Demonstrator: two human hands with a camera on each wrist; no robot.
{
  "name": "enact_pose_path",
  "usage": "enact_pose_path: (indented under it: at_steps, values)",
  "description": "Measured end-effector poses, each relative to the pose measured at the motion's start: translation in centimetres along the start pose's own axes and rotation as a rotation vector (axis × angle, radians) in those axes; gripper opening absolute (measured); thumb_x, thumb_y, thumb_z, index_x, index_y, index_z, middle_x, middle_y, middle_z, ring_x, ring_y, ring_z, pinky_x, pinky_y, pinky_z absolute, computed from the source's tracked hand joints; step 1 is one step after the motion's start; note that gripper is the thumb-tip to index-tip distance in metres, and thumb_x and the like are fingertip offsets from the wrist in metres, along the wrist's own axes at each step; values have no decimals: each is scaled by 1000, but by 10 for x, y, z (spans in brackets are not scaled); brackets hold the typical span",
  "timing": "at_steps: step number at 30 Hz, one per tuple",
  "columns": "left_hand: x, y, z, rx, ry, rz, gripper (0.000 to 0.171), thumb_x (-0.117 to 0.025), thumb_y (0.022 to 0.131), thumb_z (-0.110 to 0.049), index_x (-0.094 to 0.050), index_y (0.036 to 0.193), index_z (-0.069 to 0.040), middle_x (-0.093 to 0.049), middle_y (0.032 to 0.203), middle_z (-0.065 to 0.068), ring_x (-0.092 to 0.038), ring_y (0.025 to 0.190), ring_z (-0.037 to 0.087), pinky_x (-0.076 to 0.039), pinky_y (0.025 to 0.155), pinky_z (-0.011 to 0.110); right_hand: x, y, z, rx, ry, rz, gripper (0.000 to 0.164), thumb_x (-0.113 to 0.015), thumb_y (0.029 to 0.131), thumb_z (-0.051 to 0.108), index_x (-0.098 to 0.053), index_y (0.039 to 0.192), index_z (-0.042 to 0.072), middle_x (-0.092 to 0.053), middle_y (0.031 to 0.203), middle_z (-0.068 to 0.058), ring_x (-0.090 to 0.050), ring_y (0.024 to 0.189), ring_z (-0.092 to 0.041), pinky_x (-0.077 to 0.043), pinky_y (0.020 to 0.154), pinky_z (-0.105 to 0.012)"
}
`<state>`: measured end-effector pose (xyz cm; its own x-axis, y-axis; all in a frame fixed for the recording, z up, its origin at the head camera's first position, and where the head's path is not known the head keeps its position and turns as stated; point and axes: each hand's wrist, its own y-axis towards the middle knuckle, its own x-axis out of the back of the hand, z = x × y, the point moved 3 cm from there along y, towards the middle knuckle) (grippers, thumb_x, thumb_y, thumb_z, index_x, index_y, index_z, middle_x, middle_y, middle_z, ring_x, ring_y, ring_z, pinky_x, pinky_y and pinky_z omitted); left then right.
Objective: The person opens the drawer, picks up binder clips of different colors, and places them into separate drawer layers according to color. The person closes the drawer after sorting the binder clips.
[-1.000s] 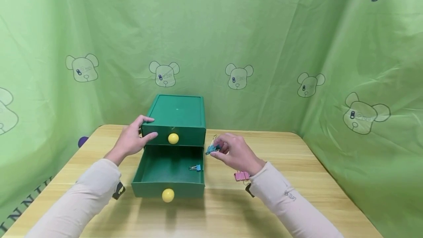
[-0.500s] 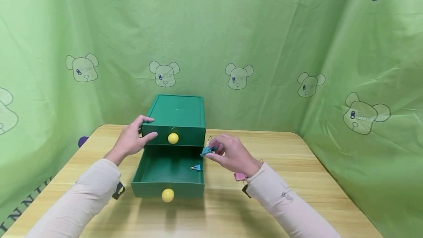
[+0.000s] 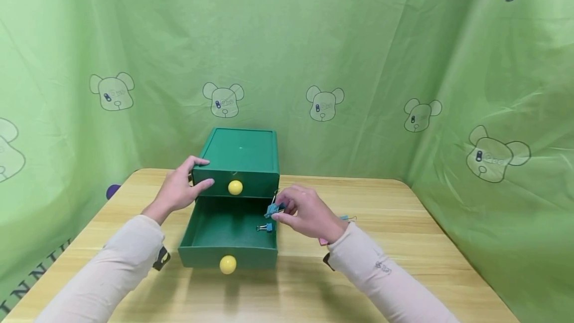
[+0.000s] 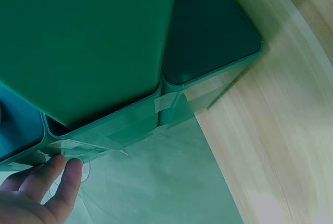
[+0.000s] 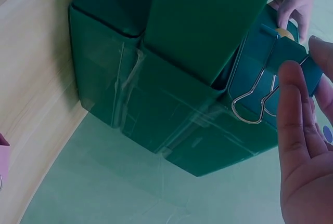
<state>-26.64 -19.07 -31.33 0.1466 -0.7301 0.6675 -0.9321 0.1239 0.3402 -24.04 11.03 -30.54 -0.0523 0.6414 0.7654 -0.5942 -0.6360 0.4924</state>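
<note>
A green drawer cabinet [image 3: 242, 149] with yellow knobs stands on the table, its middle drawer [image 3: 202, 257] pulled out. My left hand [image 3: 176, 191] rests on the cabinet's left front corner, a finger along the top and the thumb at the upper drawer's front. Over the right side of the open drawer, my right hand [image 3: 307, 213] pinches a blue binder clip [image 3: 271, 210] between thumb and fingers. Its wire handles show clearly in the right wrist view. Just below, another blue binder clip [image 3: 268, 227] lies inside the drawer by the right wall.
Right of the cabinet on the wooden table [image 3: 381, 263], a pink binder clip [image 3: 322, 241] and a blue clip [image 3: 345, 217] lie partly hidden behind my right wrist. A green curtain [image 3: 367, 64] with bear prints surrounds the table's back and sides.
My right hand has moved left with the blue binder clip, from beside the cabinet to over the open drawer's right side. The left hand and the drawer have stayed put.
</note>
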Motion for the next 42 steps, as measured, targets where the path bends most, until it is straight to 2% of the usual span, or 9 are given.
enact_pose_path:
  at_steps: [11, 18, 26, 33, 42]
  values:
    - [-1, 0, 2, 1, -2, -5, 50, -65, 95, -25, -44, 137, -10, -50, 133, 29, -53, 118, 47, -49, 91, 56, -10, 3, 5, 5, 13, 46, 19, -80, 80, 9, -66, 92, 4, -61, 87, -1, -59, 69, -7, -54, 66, -19]
    - [-1, 0, 2, 6, 2, 0, 50, -64, 95, -28, -44, 137, -10, -50, 134, 29, -52, 118, 47, -48, 92, 57, -17, 4, 5, -24, 12, 90, 18, -79, 82, 10, -66, 93, 4, -62, 86, -4, -61, 72, -9, -56, 67, -23]
    - [-1, 0, 1, 5, 3, 1, 50, -64, 95, -28, -44, 137, -10, -50, 133, 29, -53, 118, 47, -48, 92, 57, -20, 7, 7, -21, -8, 105, 17, -78, 83, 11, -66, 93, 6, -62, 86, 0, -61, 74, -8, -55, 68, -20]
    - [0, 0, 2, 4, -1, -3, 49, -64, 95, -26, -44, 137, -10, -51, 133, 28, -53, 117, 46, -48, 92, 56, -21, 9, 12, 6, 4, 103, 18, -79, 82, 11, -65, 92, 6, -61, 86, 0, -61, 74, -9, -58, 68, -26]
    - [0, 1, 1, 5, 6, -3, 50, -65, 95, -28, -44, 137, -10, -51, 132, 28, -54, 116, 46, -48, 92, 57, -26, 11, 15, 20, 3, 137, 18, -79, 82, 14, -65, 92, 7, -61, 85, 2, -60, 74, -8, -54, 68, -17]
